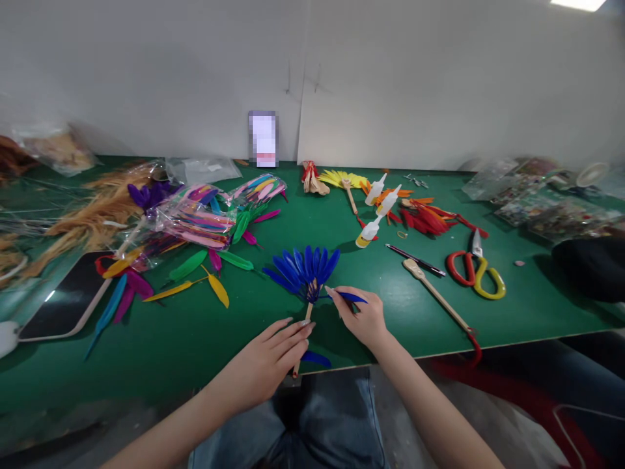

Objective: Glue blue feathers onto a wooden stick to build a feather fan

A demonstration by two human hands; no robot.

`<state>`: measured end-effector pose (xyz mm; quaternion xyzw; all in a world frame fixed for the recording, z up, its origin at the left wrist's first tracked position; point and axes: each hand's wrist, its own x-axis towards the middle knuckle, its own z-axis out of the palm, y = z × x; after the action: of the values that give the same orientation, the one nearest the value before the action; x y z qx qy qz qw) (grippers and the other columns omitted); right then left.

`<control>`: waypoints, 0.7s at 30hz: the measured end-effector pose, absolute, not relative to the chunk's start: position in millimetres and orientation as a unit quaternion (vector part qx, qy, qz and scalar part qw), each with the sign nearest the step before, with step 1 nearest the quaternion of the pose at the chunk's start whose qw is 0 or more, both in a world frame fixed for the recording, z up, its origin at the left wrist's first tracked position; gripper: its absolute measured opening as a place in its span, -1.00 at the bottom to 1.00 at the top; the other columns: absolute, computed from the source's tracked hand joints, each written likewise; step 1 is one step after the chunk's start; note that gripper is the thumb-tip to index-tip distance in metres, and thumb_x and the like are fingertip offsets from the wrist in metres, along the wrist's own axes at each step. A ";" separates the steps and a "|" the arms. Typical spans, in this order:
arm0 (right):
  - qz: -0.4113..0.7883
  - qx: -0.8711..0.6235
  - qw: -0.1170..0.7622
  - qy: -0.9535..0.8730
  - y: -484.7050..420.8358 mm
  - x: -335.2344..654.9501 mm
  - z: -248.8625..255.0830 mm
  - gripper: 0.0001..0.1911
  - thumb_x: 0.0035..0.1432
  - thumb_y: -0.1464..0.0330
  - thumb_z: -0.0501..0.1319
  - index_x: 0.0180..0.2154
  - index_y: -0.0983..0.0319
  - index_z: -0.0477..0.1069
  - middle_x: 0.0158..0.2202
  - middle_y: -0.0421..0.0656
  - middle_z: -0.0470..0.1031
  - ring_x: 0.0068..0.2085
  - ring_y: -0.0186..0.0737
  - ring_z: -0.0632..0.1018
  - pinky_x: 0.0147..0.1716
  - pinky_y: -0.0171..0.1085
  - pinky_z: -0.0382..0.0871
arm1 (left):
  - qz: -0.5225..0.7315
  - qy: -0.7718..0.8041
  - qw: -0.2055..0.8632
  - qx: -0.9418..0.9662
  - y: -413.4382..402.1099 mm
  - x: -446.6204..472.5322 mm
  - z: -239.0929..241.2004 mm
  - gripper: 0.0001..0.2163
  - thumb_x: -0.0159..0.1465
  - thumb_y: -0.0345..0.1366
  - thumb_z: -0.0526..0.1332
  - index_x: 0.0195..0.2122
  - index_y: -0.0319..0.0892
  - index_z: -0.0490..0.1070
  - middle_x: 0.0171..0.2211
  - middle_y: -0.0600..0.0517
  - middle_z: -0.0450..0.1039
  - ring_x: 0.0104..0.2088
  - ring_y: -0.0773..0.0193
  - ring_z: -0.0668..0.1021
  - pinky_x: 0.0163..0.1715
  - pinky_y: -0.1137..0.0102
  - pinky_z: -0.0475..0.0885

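Note:
A fan of blue feathers (306, 266) spreads out on the green table, with its wooden stick handle (309, 312) pointing toward me. Over the handle lies my left hand (273, 355), its fingers closed on the stick and holding it down. My right hand (365, 319) pinches a single blue feather (353, 298), its quill end close to the base of the fan on the right; I cannot tell if it touches. Another blue feather (317, 358) rests by the table's front edge, partly behind my left fingers.
Loose coloured feathers and a plastic bag of feathers (195, 218) lie left, near a phone (71, 296). Glue bottles (367, 233), a yellow feather fan (344, 179) and red feathers (427, 218) are behind. Right are a pen (415, 259), wooden stick (437, 294) and scissors (476, 267).

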<state>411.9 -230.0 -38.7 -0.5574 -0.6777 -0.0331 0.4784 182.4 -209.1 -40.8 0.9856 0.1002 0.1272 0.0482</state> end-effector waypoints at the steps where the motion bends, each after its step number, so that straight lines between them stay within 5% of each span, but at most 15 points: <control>1: -0.037 -0.553 0.479 -0.681 -229.8 412.0 -39.0 -0.84 0.20 0.39 0.19 -0.42 0.26 0.46 -0.57 -0.16 0.55 -0.66 -0.38 0.46 -0.64 -0.41 0.32 | 0.127 0.101 0.049 0.986 -209.0 182.5 -40.8 -0.56 0.13 -0.63 -0.05 0.01 -0.30 0.34 0.20 -0.08 0.26 0.23 0.21 0.26 0.20 0.23 0.19; 21: -0.084 -0.544 0.445 -0.707 -231.0 414.4 -47.7 -0.89 0.22 0.43 0.16 -0.35 0.23 0.44 -0.62 -0.20 0.49 -0.65 -0.38 0.44 -0.60 -0.38 0.28 | 0.128 0.103 0.055 0.985 -208.7 182.4 -40.5 -0.59 0.15 -0.61 -0.04 0.00 -0.29 0.34 0.21 -0.11 0.25 0.23 0.20 0.26 0.19 0.24 0.19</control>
<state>414.4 -231.0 -47.7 -0.5437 -0.7066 -0.0842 0.4449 182.4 -208.7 -40.5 0.9848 0.1033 0.1283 0.0549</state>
